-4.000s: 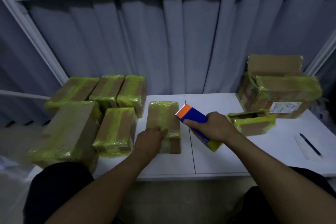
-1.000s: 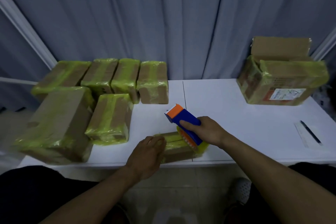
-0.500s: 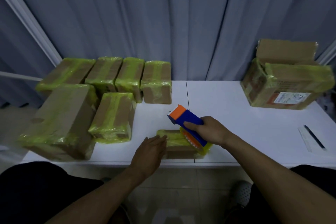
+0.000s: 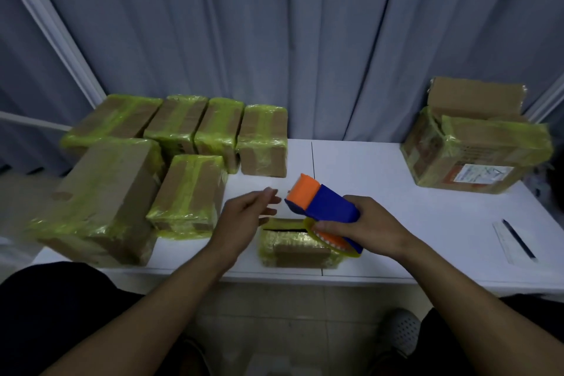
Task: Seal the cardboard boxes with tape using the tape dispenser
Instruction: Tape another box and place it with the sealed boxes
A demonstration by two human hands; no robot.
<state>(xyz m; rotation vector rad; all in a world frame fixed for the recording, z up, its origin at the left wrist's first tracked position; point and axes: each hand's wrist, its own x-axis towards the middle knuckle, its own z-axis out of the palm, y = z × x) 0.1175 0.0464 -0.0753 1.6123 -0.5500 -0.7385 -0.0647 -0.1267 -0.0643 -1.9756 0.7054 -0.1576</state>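
the small box (image 4: 297,246) lies at the near edge of the desk (image 4: 396,192), wrapped in yellow-green tape but with a dark slit along its far top edge (so i judge it not fully sealed). half a second ago the left hand pressed on its left end. now the left hand (image 4: 244,217) has lifted off and hangs at ten o'clock from the box, fingers straight and loose, holding nothing, tips close to the orange nose of the tape dispenser (image 4: 323,210). the right hand (image 4: 372,226) grips the dispenser's blue body at two o'clock from the box, roll end just over the box's right top. likely the free hand is after the tape end, to start a fresh strip. the sealed boxes (image 4: 189,189) stand from nine to eleven o'clock.
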